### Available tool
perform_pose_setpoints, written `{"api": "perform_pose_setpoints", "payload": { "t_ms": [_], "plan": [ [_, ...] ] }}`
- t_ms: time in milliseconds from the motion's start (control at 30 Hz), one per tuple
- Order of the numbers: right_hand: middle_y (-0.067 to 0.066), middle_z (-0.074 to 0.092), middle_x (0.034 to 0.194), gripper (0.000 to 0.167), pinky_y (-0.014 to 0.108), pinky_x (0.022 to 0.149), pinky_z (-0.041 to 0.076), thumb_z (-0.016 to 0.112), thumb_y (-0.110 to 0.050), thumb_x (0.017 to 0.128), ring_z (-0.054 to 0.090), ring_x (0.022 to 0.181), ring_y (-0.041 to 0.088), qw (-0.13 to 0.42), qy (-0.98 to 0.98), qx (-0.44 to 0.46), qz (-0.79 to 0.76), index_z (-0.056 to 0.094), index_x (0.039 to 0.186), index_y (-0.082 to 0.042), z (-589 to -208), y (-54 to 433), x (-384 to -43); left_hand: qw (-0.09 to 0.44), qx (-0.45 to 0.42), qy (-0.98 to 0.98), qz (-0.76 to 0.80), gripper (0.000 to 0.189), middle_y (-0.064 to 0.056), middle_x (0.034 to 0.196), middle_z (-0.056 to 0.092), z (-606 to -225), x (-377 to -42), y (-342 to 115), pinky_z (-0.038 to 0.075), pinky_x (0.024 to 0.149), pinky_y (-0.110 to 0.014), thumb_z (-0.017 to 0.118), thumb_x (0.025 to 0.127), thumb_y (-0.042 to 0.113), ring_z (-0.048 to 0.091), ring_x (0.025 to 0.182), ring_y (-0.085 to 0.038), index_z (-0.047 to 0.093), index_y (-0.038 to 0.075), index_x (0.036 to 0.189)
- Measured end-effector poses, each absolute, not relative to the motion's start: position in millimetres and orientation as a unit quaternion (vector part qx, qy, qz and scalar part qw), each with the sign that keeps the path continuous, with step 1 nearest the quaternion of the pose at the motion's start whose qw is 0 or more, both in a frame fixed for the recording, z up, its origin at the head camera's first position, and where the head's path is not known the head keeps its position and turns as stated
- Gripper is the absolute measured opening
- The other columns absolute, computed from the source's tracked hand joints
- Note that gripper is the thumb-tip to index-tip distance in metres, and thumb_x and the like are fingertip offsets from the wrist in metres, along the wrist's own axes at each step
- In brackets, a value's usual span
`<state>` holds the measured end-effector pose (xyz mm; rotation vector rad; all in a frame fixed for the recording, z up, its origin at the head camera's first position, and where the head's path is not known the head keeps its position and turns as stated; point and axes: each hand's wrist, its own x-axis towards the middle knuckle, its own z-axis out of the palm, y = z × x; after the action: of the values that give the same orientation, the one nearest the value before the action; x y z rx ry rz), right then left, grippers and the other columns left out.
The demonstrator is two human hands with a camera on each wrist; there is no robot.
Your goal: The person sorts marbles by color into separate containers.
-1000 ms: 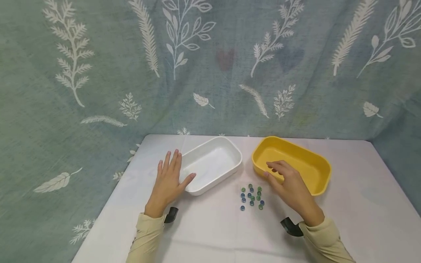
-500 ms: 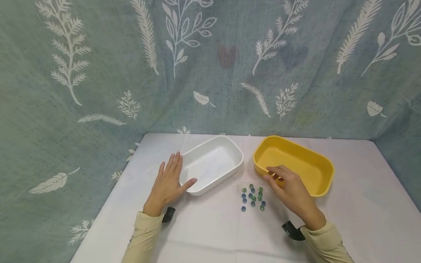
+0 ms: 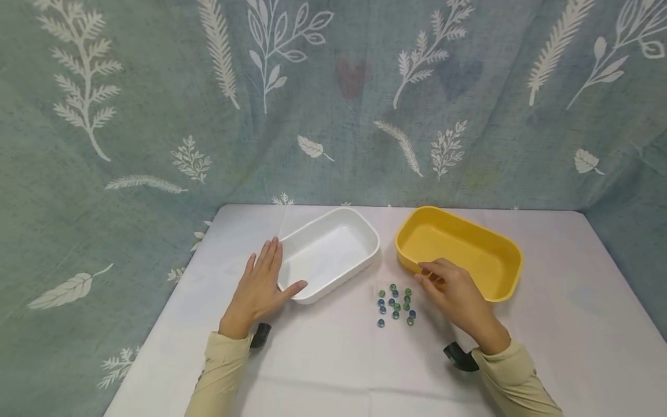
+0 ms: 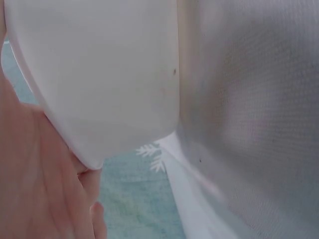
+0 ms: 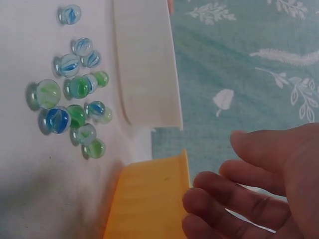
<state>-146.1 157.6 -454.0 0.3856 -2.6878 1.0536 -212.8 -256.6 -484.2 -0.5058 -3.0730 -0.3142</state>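
Observation:
My left hand (image 3: 255,289) lies over the near left end of a white tray (image 3: 333,255), its fingers straight and the thumb spread across the rim. In the left wrist view the palm (image 4: 40,189) is against the tray's edge. Above the near side of a yellow tray (image 3: 469,249), my right hand (image 3: 458,295) hovers with loosely bent fingers. The right wrist view shows nothing between its thumb (image 5: 244,144) and fingers. Several green and blue glass marbles (image 3: 397,307) lie in a loose cluster on the cloth, left of the right hand.
Both trays stand angled on a white-covered table (image 3: 323,359), with a narrow gap between them, and hold nothing. A green-blue curtain (image 3: 365,145) with white leaf prints hangs behind and to the sides. Black wrist mounts (image 3: 461,356) stick out near the sleeves.
My right thumb and fingertips have come slightly closer together. The left hand keeps its place on the white tray; the head view has shifted a little. The marbles lie as before.

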Motion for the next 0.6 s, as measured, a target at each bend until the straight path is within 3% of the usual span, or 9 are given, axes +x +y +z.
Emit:
{"api": "perform_pose_setpoints", "payload": {
  "t_ms": [200,300,433,600],
  "plan": [
    [0.003,0.072,0.091,0.014,0.027,0.072,0.06,0.077,-0.008,0.092,0.065,0.081,0.012,0.085,-0.915,0.134,0.37,0.078,0.105,-0.002,-461.1,159.2,-140.8,-0.004,-0.163,-0.982,-0.1,0.118,-0.014,0.176,0.001,-483.3,-213.8,-255.8,0.007,0.131,-0.059,0.054,0.09,0.078,0.003,0.164,-0.033,0.005,0.0,0.165],
    [-0.001,0.071,0.089,0.016,0.022,0.07,0.058,0.078,-0.009,0.091,0.063,0.078,0.008,0.061,-0.914,0.136,0.378,0.079,0.106,-0.003,-467.9,160.7,-137.9,-0.003,-0.163,-0.982,-0.099,0.12,-0.015,0.176,0.001,-484.1,-214.4,-256.9,0.008,0.131,-0.059,0.055,0.089,0.079,0.004,0.164,-0.034,0.006,0.0,0.165],
    [-0.001,0.073,0.089,0.021,0.021,0.07,0.057,0.079,-0.005,0.089,0.062,0.078,0.006,0.04,-0.908,0.141,0.391,0.079,0.11,-0.002,-477.8,163.1,-134.8,-0.005,-0.162,-0.982,-0.098,0.122,-0.014,0.176,0.0,-485.8,-215.6,-258.4,0.008,0.131,-0.058,0.054,0.088,0.08,0.004,0.164,-0.034,0.005,0.0,0.165],
    [-0.002,0.072,0.087,0.018,0.021,0.07,0.056,0.081,-0.003,0.087,0.061,0.078,0.005,0.025,-0.911,0.143,0.386,0.08,0.104,-0.005,-486.7,166.2,-133.9,-0.009,-0.164,-0.981,-0.106,0.122,-0.014,0.176,-0.002,-486.1,-217.4,-256.7,0.007,0.132,-0.058,0.055,0.088,0.08,0.002,0.164,-0.034,0.003,0.001,0.165]
  ]
}}
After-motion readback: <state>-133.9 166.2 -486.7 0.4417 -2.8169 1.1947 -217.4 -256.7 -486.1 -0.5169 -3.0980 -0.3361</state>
